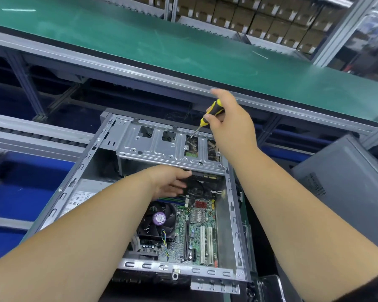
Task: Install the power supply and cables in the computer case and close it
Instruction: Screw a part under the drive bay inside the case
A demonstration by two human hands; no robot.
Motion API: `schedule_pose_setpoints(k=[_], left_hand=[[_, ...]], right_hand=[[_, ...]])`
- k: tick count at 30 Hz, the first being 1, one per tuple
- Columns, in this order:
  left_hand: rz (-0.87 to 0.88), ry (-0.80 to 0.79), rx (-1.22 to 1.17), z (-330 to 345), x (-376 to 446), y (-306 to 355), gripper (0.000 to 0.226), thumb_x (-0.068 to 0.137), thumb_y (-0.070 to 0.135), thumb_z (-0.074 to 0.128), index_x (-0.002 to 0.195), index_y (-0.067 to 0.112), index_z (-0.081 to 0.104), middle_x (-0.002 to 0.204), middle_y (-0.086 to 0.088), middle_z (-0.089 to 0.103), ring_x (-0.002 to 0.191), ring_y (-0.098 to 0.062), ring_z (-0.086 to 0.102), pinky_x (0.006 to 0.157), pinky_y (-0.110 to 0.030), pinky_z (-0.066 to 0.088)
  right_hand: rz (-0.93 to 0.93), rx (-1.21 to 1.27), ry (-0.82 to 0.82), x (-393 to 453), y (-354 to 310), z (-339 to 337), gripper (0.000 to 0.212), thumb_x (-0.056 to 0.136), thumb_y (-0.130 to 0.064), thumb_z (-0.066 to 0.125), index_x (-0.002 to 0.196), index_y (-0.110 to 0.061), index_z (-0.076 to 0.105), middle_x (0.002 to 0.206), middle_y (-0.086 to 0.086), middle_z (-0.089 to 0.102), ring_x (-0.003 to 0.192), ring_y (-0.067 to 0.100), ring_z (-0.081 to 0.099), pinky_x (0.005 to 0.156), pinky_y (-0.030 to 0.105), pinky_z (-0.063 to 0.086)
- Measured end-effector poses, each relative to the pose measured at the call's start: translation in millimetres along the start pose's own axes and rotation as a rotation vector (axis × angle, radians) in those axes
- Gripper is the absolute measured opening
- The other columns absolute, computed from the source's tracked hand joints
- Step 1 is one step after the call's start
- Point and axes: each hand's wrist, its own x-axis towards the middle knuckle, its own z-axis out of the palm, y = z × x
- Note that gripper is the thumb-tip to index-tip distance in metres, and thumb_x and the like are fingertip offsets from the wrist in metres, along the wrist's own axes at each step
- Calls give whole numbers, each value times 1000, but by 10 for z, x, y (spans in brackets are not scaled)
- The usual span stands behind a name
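Your case (231,205) lies open, power supply (81,198) already inside; right grip (229,123) clasps the screwdriver (211,114), left grip (170,182) relaxed over the cables (198,189). Closing remains.

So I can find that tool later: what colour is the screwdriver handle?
Yellow and black screwdriver handle, in the head view.
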Motion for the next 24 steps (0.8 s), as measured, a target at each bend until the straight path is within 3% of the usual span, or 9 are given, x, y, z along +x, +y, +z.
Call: schedule_pose_setpoints(k=[3, 7, 9, 14, 20, 24], left_hand=[[41, 98, 329, -70, -110, 44, 31, 93, 43, 60, 110, 17, 62, 109, -2, 67, 104, -20, 63, 97, -38, 50], [101, 227, 765, -41, -311, 130, 42, 95, 47, 51, 108, 11, 69, 106, -3, 70, 100, -23, 65, 96, -41, 50], [169, 264, 872, 58, -425, 174, 40, 96, 47, 50, 103, 14, 71, 106, -4, 70, 100, -24, 64, 94, -39, 50], [414, 291, 886, 395, -652, 251, 23, 91, 49, 57, 90, 31, 70, 91, 10, 69, 84, -13, 62, 82, -33, 52], [629, 277, 875, 873, -674, 271, 10, 90, 38, 62, 92, 33, 70, 89, 19, 68, 83, 4, 60, 74, -19, 47], [698, 237, 931, 1222, -629, 237, 10, 91, 32, 61, 95, 34, 70, 91, 19, 65, 83, 4, 60, 75, -19, 48]], right_hand=[[66, 138, 158, -192, 78, -241, 49, 90, -23, 66, 133, -34, 46, 93, -14, 65, 83, 3, 66, 72, 20, 53], [191, 251, 283, -521, 278, -565, 28, 87, -24, 68, 111, -32, 56, 86, -13, 69, 80, 3, 69, 73, 26, 56], [243, 268, 320, -706, 406, -682, 24, 86, -23, 67, 105, -32, 56, 86, -15, 69, 78, 2, 70, 69, 20, 54], [350, 248, 297, -1118, 792, -836, 23, 85, -24, 66, 101, -38, 55, 87, -18, 69, 79, 1, 70, 72, 30, 55], [444, 200, 195, -1465, 1289, -817, 18, 83, -36, 61, 98, -43, 53, 81, -19, 67, 68, -1, 62, 61, 26, 45], [459, 170, 75, -1675, 1553, -799, 17, 85, -32, 62, 99, -38, 54, 77, -18, 66, 64, -1, 60, 59, 27, 46]])
